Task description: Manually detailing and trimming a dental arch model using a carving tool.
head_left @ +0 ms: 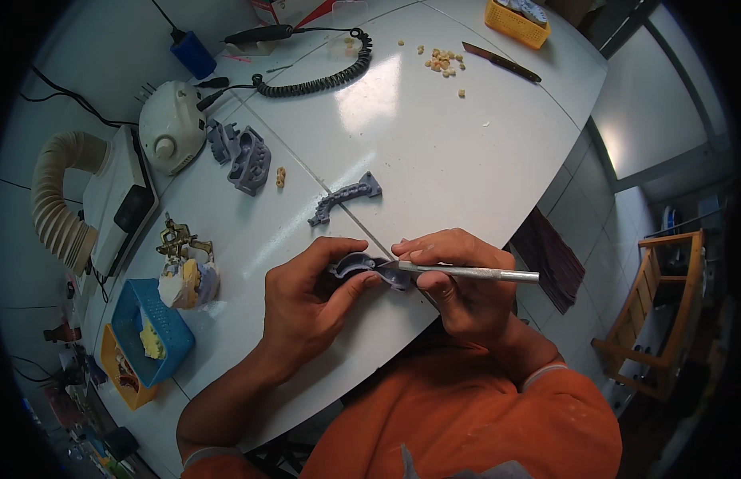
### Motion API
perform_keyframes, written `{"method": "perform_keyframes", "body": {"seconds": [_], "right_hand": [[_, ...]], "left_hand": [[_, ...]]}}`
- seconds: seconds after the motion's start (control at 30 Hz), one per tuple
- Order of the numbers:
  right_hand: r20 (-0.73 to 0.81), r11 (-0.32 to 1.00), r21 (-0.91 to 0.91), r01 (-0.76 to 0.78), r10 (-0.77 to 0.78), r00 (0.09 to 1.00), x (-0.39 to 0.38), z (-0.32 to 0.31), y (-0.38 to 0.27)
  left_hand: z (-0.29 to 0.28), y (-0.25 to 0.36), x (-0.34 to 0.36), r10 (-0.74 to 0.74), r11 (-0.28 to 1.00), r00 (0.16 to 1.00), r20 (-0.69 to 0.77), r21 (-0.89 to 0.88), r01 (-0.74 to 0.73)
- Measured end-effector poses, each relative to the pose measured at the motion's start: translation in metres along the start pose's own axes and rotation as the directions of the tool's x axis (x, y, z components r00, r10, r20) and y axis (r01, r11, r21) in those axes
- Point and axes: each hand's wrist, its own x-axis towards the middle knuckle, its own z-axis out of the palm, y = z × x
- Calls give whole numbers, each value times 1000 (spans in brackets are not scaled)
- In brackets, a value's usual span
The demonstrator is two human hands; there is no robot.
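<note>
My left hand (307, 299) grips a grey curved dental model piece (350, 263) between thumb and fingers. My right hand (474, 303) holds a silver craft knife (502, 275) pen-like, its fingers closed round the handle and the blade tip at the grey piece. Just beyond my hands lies a grey arch-shaped piece (346, 193) with tooth shapes. Farther back to the left are two grey dental models (247, 164) and a small beige tooth-like piece (281, 177).
Left: white motor unit (167, 132), coiled-cord handpiece (257, 34), hose unit (123, 211), plaster cast on brass articulator (183, 283), blue (167, 343) and yellow (115, 351) baskets. Back: beige pieces (442, 62), brown-handled knife (502, 62), yellow basket (514, 25). Right: wooden rack (650, 311) beyond the table edge.
</note>
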Motion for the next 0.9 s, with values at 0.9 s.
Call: {"method": "perform_keyframes", "body": {"seconds": [0.9], "right_hand": [[106, 999, -47, 22, -17, 994, 4, -4, 0]], "left_hand": [[0, -6, 0, 10, 999, 1000, 2, -47, -10]]}}
